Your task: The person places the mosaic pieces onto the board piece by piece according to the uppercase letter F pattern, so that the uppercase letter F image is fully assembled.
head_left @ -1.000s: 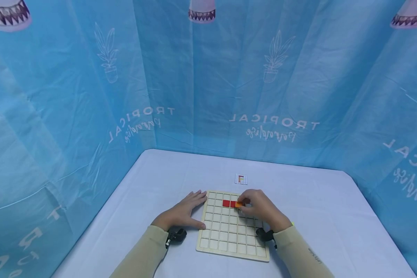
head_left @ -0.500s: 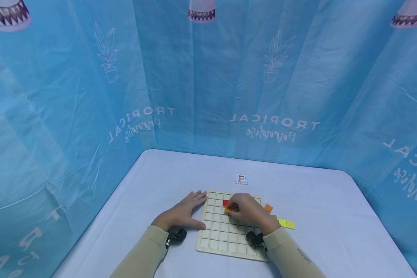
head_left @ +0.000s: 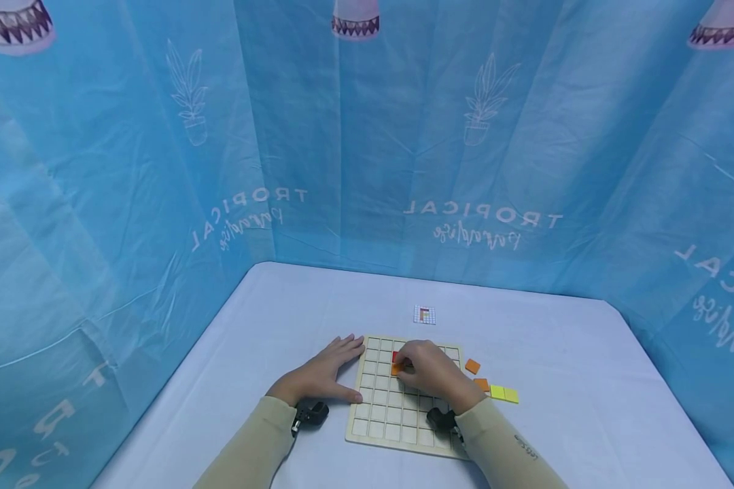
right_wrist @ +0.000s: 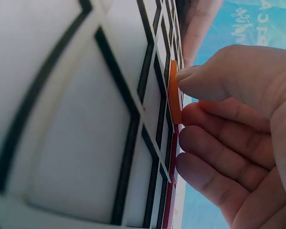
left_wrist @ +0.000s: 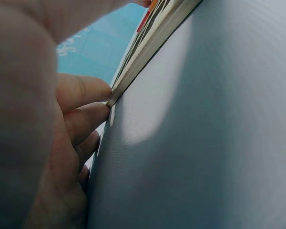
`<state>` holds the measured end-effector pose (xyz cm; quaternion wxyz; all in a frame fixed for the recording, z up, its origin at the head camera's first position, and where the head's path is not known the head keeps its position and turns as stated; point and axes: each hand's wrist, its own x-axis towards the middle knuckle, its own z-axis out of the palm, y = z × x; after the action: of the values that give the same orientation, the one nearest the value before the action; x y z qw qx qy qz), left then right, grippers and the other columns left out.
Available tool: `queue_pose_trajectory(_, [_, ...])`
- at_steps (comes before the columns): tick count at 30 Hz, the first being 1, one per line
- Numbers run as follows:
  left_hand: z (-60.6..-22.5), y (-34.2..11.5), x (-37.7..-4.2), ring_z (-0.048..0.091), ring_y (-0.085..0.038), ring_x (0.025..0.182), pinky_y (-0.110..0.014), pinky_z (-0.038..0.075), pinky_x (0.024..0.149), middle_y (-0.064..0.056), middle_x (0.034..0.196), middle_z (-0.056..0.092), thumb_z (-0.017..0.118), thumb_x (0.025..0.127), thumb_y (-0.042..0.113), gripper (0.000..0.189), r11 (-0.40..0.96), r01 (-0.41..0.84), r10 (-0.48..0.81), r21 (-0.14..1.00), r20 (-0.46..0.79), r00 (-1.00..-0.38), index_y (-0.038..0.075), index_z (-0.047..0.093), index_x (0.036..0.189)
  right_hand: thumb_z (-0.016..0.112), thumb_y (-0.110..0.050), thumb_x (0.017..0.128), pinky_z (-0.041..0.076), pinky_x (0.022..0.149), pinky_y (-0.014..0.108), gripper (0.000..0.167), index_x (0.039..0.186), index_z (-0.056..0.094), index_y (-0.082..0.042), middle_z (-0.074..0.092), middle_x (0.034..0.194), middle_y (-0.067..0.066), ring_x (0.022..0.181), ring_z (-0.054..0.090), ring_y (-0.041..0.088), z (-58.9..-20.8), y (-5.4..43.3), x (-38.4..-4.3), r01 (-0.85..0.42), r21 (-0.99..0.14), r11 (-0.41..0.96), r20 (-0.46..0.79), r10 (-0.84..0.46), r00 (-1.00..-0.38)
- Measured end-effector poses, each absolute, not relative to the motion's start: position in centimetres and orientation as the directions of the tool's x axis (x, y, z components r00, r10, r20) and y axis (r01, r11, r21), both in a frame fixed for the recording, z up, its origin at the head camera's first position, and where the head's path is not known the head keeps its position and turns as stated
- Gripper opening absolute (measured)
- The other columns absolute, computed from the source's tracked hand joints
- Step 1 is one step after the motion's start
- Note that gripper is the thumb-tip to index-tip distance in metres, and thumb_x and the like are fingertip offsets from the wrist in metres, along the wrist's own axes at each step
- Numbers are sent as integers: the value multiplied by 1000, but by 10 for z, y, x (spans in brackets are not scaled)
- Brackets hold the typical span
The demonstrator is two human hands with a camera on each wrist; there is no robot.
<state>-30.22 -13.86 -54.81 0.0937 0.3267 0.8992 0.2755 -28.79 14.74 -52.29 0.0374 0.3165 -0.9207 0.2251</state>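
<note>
Head view: an orange tile [head_left: 396, 369], likely light and hard, is pinched on the board [head_left: 395, 399] by the right hand [head_left: 431, 371], best by its edges. The left hand [head_left: 323, 373] is spread against the board.

The orange tile [head_left: 395, 369] and right hand [head_left: 427, 370] have shifted left across the board [head_left: 393, 415].

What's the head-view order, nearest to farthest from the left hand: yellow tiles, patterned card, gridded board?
1. Gridded board: touching the left hand.
2. Patterned card: beyond the board's far edge.
3. Yellow tiles: off the board's right side.
</note>
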Motion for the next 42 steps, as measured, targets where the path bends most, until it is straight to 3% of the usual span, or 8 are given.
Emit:
queue_pose_trajectory(19, [-551, -138, -303, 10, -22, 160, -49, 11, 127, 1, 172, 25, 80, 77, 73, 114, 647, 530, 631, 549, 4, -775, 12, 39, 164, 84, -13, 93, 59, 78, 28, 5, 97, 82, -15, 69, 90, -12, 82, 62, 4, -526, 152, -287, -598, -416, 685, 242, -551, -799])
queue_pose_trajectory(26, [-549, -137, -301, 11, -22, 160, -50, 12, 127, 1, 172, 26, 81, 76, 73, 114, 655, 519, 621, 550, -1, -783, 12, 40, 164, 82, -10, 94, 57, 69, 30, 4, 97, 80, -10, 69, 91, -7, 78, 62, 12, -520, 174, -280, -555, -478, 682, 312, -458, -832])
queue_pose_trajectory(31, [-551, -137, -302, 10, -21, 159, -49, 13, 127, 2, 172, 26, 80, 76, 74, 115, 659, 519, 614, 544, 8, -789, 12, 40, 164, 83, -10, 93, 61, 81, 39, 10, 102, 80, -6, 72, 100, -2, 91, 67, 18, -512, 200, -280, -461, -492, 738, 328, -333, -884])
queue_pose_trajectory(35, [-552, -137, -303, 10, -21, 160, -49, 12, 127, 2, 172, 26, 80, 76, 74, 115, 656, 521, 618, 546, 8, -786, 12, 40, 164, 82, -10, 93, 61, 83, 46, 16, 107, 79, -3, 72, 106, 4, 99, 68, 27, -508, 226, -282, -374, -494, 785, 302, -248, -920])
queue_pose_trajectory(42, [-552, -137, -303, 10, -22, 160, -50, 13, 127, 1, 172, 26, 80, 75, 73, 115, 655, 521, 619, 548, 7, -786, 11, 40, 164, 80, -14, 95, 57, 94, 54, 23, 116, 77, -4, 69, 118, 11, 111, 63, 33, -511, 260, -285, -173, -519, 837, 118, -130, -985])
